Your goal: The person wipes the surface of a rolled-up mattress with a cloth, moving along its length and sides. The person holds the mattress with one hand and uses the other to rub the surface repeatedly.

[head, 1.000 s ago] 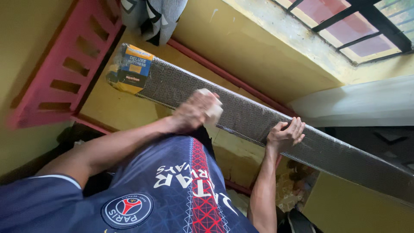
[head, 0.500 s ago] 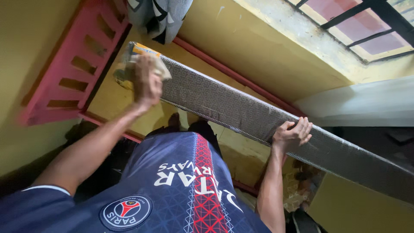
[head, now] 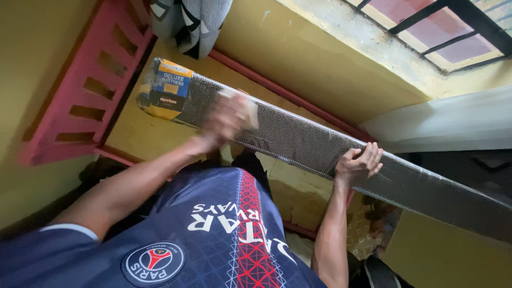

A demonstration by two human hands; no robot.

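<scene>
— What is the person holding up?

— A long grey mattress (head: 320,146), stood on its edge. It runs from the upper left of the frame down to the lower right. It is wrapped in clear plastic, and a blue and yellow label (head: 168,88) sits at its far end.

— Why is the right hand (head: 358,164) on it like that?

— I think it keeps the mattress from tipping over. The fingers curl over the top edge and the thumb presses the near side, so that hand is gripping the mattress.

— And the left hand (head: 226,117)?

— It is blurry. It presses a pale cloth (head: 246,109) flat against the side of the mattress, left of the middle of the frame. The hand is closed on the cloth. It looks like wiping, and standing the mattress up lets the hand reach the whole side.

— What is under it all?

— A yellow bed board (head: 133,130) with a pink slatted bed frame (head: 80,90) at the left. A grey and black cloth (head: 189,21) hangs at the top, and a barred window (head: 442,32) is at the upper right.

— What is different from half a second ago?

— Then the left hand and cloth were up by the label end. Now they have slid back down toward the middle. The right hand has stayed put.
</scene>
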